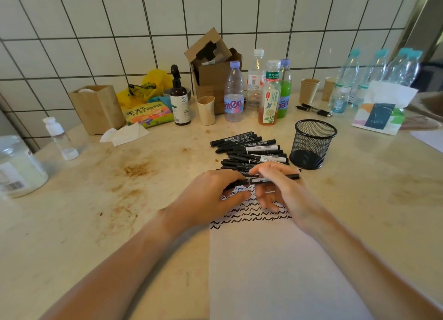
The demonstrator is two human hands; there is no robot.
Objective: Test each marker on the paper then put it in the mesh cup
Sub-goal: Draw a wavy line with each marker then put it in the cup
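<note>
Stained beige counter [100, 200] w/ clutter, white tiled wall [119, 20] behind.

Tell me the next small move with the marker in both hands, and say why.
Probably pull the cap off. Both hands, left hand and right hand, grip one marker held level above the paper, and no bare tip shows. The squiggles show how earlier tests went. The mesh cup looks empty and the pile of markers waits behind.
</note>
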